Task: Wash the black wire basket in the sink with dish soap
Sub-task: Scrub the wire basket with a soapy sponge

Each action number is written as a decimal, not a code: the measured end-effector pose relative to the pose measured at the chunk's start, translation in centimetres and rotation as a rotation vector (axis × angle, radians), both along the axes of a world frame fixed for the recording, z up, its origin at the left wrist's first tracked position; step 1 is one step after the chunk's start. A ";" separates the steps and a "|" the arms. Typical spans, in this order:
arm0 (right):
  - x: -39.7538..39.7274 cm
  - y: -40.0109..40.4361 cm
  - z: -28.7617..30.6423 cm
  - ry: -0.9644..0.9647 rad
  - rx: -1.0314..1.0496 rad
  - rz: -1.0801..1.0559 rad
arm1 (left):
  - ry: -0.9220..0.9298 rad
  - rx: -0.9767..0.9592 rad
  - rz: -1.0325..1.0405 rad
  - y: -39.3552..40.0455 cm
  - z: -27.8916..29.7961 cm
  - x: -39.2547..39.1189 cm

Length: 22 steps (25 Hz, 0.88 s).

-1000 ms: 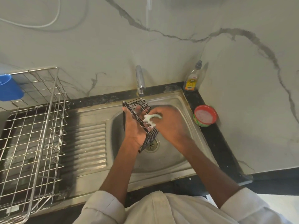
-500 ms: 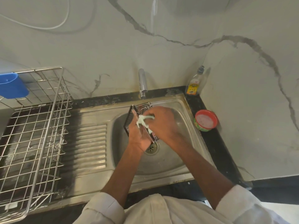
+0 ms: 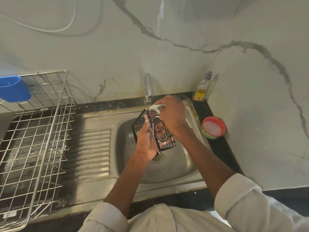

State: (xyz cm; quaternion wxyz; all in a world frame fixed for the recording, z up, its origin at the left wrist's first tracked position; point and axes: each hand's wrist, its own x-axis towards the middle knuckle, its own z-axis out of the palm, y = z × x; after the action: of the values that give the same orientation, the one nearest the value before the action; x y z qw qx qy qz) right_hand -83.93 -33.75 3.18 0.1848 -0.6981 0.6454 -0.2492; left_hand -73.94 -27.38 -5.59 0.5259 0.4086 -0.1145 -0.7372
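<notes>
While my right hand (image 3: pixel 173 114) was working near the middle of the black wire basket (image 3: pixel 154 131) a second ago, it has now climbed to the basket's far top edge, just under the faucet (image 3: pixel 148 88), so I judge the scrubbing has covered most of that side and is nearing the rim. That hand is closed around a white soapy scrubber (image 3: pixel 156 107), pressing it onto the top wires. My left hand (image 3: pixel 147 141) is curled around the basket's near side, fingers wrapped on the frame, holding it tilted on edge above the drain inside the sink (image 3: pixel 184 171). No water appears to run from the faucet, so rinsing looks still to come.
</notes>
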 end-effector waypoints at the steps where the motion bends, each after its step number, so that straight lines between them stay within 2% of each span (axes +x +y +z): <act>1: -0.1 -0.1 0.1 0.014 -0.006 -0.014 | -0.021 0.002 -0.006 -0.1 -0.3 -0.1; 5: 0.3 -0.5 0.6 -0.186 0.005 0.192 | -0.031 0.004 -0.019 -0.5 -1.4 0.1; 8: -0.3 -0.8 0.5 -0.303 -0.015 0.084 | -0.036 -0.041 -0.016 -0.7 -0.7 0.3; 13: -1.9 3.3 -0.5 -0.090 -0.028 0.046 | -0.055 -0.036 -0.008 -0.5 -0.7 0.3; 16: -4.3 5.2 -0.4 0.006 0.205 0.188 | -0.044 -0.022 0.049 -0.4 0.0 0.7; 18: -4.8 4.3 -0.2 0.021 0.285 0.255 | -0.033 -0.018 0.052 -0.2 0.4 0.7; 22: -2.9 -0.3 0.2 -0.078 0.088 -0.006 | -0.054 -0.022 0.021 0.4 1.2 -0.4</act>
State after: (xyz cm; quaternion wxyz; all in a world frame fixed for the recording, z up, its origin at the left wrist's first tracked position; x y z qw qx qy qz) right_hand -86.83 -34.05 3.39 0.2394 -0.6772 0.6500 -0.2481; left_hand -74.39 -27.02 -4.37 0.5349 0.4236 -0.1325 -0.7190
